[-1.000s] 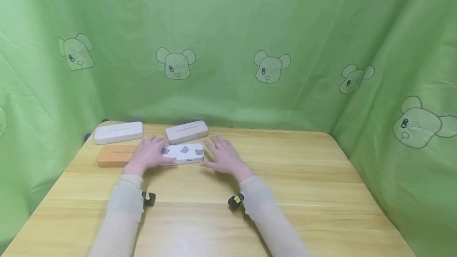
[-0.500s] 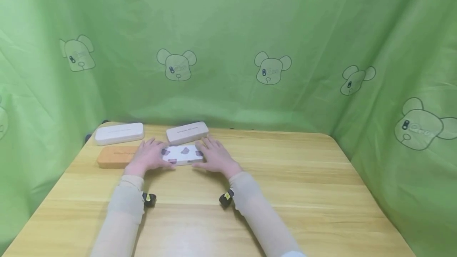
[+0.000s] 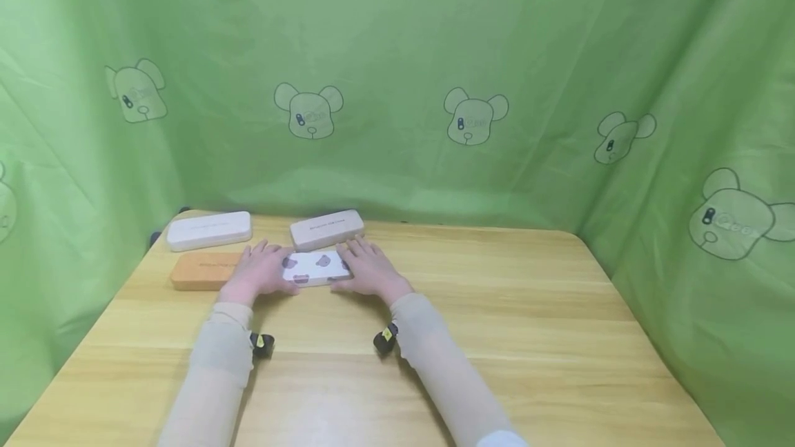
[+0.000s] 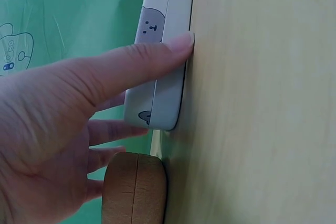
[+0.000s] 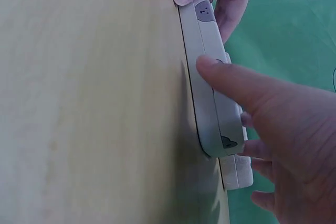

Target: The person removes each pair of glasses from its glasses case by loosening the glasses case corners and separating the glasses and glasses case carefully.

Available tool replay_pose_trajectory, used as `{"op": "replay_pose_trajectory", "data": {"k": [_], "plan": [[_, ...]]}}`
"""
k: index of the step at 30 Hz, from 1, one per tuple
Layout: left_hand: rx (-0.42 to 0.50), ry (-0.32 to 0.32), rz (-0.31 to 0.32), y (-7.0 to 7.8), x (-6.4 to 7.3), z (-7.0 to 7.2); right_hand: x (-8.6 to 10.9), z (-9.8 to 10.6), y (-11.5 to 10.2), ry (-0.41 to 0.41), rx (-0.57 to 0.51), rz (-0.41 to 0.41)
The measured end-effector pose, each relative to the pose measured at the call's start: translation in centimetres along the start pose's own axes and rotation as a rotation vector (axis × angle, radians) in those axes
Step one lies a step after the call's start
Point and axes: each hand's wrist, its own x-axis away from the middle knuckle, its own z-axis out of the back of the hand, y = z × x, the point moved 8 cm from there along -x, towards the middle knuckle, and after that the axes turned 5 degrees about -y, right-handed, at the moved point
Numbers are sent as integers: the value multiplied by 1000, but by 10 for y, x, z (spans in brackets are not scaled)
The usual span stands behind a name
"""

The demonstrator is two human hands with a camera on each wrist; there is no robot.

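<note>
A white glasses case [image 3: 317, 268] printed with dark bear heads lies on the wooden table, its lid closed along a side seam. My left hand [image 3: 263, 270] holds its left end, thumb [image 4: 152, 59] against the front side and fingers reaching behind. At the right end my right hand [image 3: 369, 270] grips it in the same manner, its thumb [image 5: 226, 74] on the front side. The far fingers of both hands are partly hidden by the case. An orange-brown glasses case [image 3: 201, 272] sits right beside the left hand, partly covered by it.
Behind, a plain white glasses case [image 3: 210, 231] stands at the back left corner. A greyish-beige case [image 3: 327, 230] with dark lettering lies just behind the bear case. The wooden table [image 3: 497, 336] is backed by a green curtain [image 3: 397, 40] on three sides.
My right hand has moved left from beside the bear-printed glasses case onto its right end and now grips it. The left hand has stayed at the left end, almost still.
</note>
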Motion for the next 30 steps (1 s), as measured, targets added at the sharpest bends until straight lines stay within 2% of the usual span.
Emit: {"op": "replay_pose_trajectory", "data": {"k": [9, 30], "plan": [[-10, 0, 6, -1, -2, 1, -5, -3, 2, -1, 39, -19], [-14, -7, 1, -4, -3, -1, -5, -2, -1, 3, 47, -23]]}}
